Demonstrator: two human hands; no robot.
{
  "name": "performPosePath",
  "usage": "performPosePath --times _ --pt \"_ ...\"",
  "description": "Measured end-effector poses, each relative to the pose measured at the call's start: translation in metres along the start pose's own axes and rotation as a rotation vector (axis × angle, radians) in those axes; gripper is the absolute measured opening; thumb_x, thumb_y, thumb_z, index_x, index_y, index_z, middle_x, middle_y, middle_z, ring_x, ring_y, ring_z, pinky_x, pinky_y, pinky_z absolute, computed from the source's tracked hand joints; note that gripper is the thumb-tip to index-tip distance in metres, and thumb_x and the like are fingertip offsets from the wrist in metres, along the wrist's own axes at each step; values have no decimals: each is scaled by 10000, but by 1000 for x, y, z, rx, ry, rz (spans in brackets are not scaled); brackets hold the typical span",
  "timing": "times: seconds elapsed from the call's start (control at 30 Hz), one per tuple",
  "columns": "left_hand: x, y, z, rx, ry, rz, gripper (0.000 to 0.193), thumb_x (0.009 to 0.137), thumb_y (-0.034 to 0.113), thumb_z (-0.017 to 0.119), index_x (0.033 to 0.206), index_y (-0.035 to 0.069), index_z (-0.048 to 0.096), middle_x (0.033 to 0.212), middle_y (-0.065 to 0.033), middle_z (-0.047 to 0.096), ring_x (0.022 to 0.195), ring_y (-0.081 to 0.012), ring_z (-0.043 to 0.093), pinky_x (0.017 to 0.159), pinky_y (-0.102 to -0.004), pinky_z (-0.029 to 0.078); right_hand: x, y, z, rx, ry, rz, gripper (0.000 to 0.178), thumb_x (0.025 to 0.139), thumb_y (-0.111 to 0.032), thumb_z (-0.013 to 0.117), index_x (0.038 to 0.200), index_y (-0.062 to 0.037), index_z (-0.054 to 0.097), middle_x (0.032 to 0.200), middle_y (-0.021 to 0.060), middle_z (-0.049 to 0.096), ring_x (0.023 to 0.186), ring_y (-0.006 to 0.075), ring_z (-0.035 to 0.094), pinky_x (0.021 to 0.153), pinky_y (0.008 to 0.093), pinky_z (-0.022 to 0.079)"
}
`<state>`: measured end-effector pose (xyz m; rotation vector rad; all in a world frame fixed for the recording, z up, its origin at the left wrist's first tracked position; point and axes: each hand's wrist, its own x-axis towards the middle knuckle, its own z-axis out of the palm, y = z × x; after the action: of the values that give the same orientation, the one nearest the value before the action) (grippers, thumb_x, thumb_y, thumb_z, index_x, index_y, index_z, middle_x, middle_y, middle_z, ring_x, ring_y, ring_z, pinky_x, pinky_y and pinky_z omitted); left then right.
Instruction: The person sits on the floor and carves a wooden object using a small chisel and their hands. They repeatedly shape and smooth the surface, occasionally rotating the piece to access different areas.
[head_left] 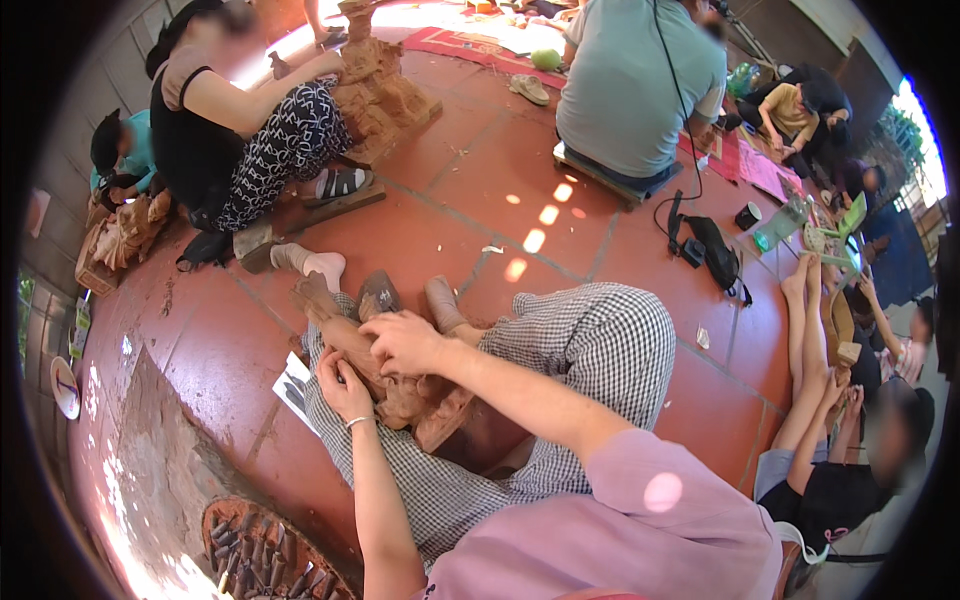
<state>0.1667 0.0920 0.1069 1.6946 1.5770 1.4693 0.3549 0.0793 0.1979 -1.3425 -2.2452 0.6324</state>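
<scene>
A reddish-brown wooden carving (350, 345) lies slantwise between my legs, its carved lower end (405, 400) toward me. My left hand (343, 388) is closed at the carving's left side, with a small dark thing showing between the fingers that I cannot make out. From the right, my right hand (402, 342) reaches across and grips the carving's upper side with bent fingers. A wooden block (445, 420) sits beside the carved end. Beyond the carving is a dark brown block (379, 294), near my feet.
A round basket (215, 515) full of chisel-like tools stands at lower left, by a grey slab (165, 440). Left of my leg lies a white sheet (292, 385). Seated people surround me, one beside a large carving (375, 90). A black bag (715, 250) lies on the tiles.
</scene>
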Motion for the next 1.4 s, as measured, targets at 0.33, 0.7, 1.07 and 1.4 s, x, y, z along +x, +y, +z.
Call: performPosePath --times 0.33,0.7,1.07,1.4 --pt "1 13 6 -15 -5 -22 118 941 42 568 1010 -15 645 1214 -164 632 1089 -296 614 938 -359 492 -4 8 8 -45 84 -44 129 684 -231 804 764 -153 739 1378 53 573 1370 277 446 1064 473 392" --pt "4 8 7 1 73 32 97 918 60 600 967 15 670 1143 -174 664 1078 -328 627 932 -390 491 5 12 1 -80 123 -234 155 674 -214 794 766 -100 742 1298 104 612 1237 308 553 1021 427 450" --pt "1 19 4 12 117 9 102 875 59 608 945 24 672 1116 -137 673 956 -300 658 843 -365 529 5 2 -10 -98 -31 -78 122 744 -147 781 799 -65 709 1413 76 559 1290 284 517 1042 385 436" --pt "2 18 4 -16 119 -7 96 875 44 606 940 26 673 1118 -122 674 891 -262 650 786 -350 526 -3 15 -54 455 -143 341 139 810 -130 753 892 -21 727 1215 148 645 936 255 680 840 343 533"
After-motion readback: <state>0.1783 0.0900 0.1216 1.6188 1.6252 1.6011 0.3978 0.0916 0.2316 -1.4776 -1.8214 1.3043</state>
